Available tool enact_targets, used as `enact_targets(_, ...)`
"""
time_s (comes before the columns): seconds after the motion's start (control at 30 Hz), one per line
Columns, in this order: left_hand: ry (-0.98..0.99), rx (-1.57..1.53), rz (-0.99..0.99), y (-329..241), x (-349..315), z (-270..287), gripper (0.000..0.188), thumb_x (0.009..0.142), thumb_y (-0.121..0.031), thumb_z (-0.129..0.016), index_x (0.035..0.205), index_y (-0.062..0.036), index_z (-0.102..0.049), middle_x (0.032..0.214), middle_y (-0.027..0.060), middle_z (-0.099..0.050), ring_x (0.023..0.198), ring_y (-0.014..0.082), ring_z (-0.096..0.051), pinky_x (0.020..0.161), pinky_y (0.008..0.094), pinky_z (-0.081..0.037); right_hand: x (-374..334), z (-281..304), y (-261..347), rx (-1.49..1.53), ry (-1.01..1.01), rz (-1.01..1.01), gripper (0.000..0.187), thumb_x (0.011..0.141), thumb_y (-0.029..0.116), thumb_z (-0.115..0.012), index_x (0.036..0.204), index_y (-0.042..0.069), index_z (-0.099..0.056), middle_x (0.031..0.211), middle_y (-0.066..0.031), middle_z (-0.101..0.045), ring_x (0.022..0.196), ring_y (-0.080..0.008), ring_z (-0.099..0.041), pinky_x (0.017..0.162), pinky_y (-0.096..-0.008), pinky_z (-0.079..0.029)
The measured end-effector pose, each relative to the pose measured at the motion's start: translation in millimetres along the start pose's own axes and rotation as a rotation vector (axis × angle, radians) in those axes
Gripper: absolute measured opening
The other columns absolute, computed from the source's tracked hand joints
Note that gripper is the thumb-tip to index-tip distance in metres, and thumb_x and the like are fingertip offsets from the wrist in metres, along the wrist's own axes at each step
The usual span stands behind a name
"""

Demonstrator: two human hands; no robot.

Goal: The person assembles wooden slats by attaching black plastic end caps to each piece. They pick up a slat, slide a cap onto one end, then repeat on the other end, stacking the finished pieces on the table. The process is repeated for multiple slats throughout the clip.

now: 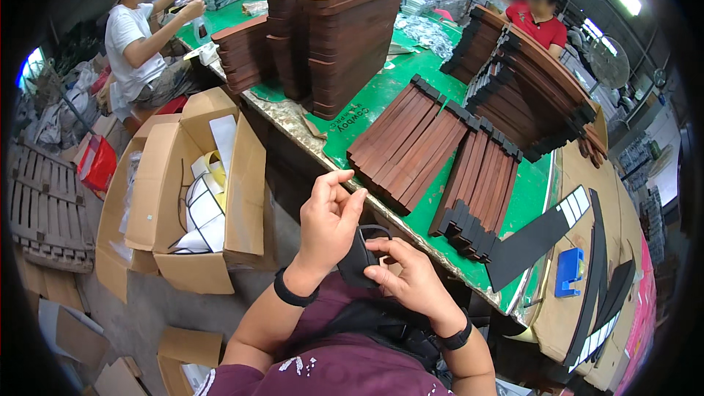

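Observation:
In front of my body, my right hand [407, 275] pinches a flat black strip [357, 262] between thumb and fingers. A thin curved black edge of it loops above those fingers. My left hand [328, 218] is raised just left of the strip, its fingers loosely bent and its thumb apart from them. Nothing shows between them. Beyond my hands, on the green-topped table [367, 121], lie rows of reddish-brown wooden slats [411, 150] with black ends. A long black strip with white patches [539, 238] rests at the table's right corner.
Tall stacks of brown curved boards [352, 37] stand farther back, with more boards [524, 81] at the right. An open cardboard box [246, 198] holds scraps at left. A blue tape dispenser [569, 273] sits at right. Co-workers are a person in white [136, 44] and one in red [539, 26].

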State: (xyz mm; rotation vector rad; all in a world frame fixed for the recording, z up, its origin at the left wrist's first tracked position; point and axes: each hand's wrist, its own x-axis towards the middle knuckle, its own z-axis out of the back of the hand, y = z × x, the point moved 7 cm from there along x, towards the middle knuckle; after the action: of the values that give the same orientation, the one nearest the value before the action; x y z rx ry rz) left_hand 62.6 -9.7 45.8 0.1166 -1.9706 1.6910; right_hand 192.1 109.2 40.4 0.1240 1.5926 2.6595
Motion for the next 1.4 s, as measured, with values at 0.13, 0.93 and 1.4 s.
enact_targets(0.13, 0.002, -0.010, 0.034, 1.6, -0.1, 0.1, 0.031, 0.103, -0.001, -0.070, 0.131, 0.0002, -0.058, 0.078, -0.0037, -0.056, 0.066, 0.0006, -0.048, 0.059, 0.0188, -0.039, -0.7, -4.9, -22.8, 0.363, 0.025, -0.211, 0.034, 0.102, 0.023, -0.077, 0.129, 0.003, -0.071, 0.111, -0.0058, -0.071, 0.095, -0.0129, -0.069, 0.084, -0.0305, -0.056)
enact_targets(0.93, 0.539, 0.176, -0.040, 11.1, -25.1, -48.7, 0.037, 0.090, -0.022, -0.086, 0.123, -0.0079, -0.077, 0.095, 0.0075, -0.070, 0.072, 0.0224, -0.070, 0.064, 0.0352, -0.057, 13.5, 88.1, 2.0, -0.149, -0.095, 0.092, 0.016, 0.098, 0.000, -0.071, 0.112, 0.004, -0.076, 0.096, -0.0108, -0.072, 0.092, -0.0282, -0.072, 0.080, -0.0366, -0.057)
enact_targets(1.4, 0.416, 0.468, -0.009, 22.9, -9.9, -54.6, 0.019, 0.088, -0.019, -0.086, 0.097, -0.0060, -0.076, 0.095, 0.0072, -0.069, 0.075, 0.0272, -0.072, 0.063, 0.0374, -0.059, 35.4, 117.3, -32.1, -0.336, -0.113, 0.091, 0.047, 0.097, 0.012, -0.074, 0.142, 0.005, -0.062, 0.116, -0.0155, -0.073, 0.109, -0.0380, -0.069, 0.097, -0.0449, -0.053)
